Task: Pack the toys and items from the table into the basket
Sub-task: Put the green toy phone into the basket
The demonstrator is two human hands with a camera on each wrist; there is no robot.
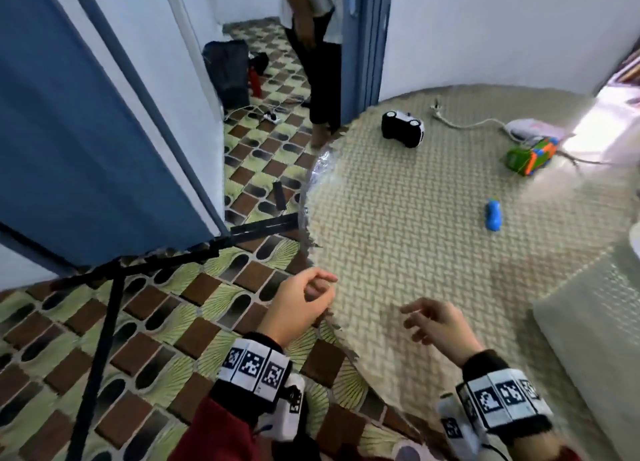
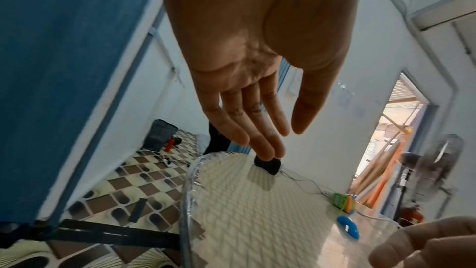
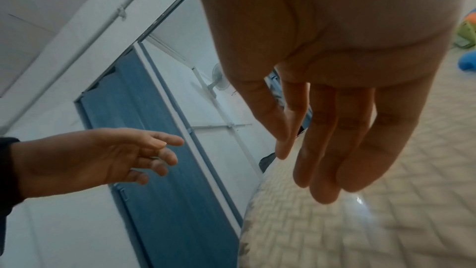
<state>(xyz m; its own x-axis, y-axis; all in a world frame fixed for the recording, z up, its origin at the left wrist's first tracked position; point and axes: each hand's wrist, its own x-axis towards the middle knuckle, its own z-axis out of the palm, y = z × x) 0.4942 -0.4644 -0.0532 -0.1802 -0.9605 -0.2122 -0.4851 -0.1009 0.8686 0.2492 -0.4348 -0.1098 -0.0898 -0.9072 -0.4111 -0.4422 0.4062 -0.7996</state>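
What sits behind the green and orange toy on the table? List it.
Behind the green and orange toy lies a white item with a white cord. The toy covers its near edge, and glare hides what lies to its right.

**Clearance over the round table**

Wide bare stretch of woven table cover (image 1: 415, 252) ahead of both hands, nothing standing on the near half. Left hand (image 1: 298, 304) at the table's left edge, right hand (image 1: 433, 325) over the mat, both empty with loose fingers, a gap between them. Far side obstacles, well apart: black-and-white toy car (image 1: 403, 128) at the back, white cord (image 1: 464, 122) trailing right from beside it, green-and-orange toy (image 1: 530, 155) far right, small blue toy (image 1: 493, 215) nearer, alone. Right edge closed by a bubble-wrapped block (image 1: 595, 329). Left of table: black tripod leg (image 1: 104, 349), blue door (image 1: 69, 131).
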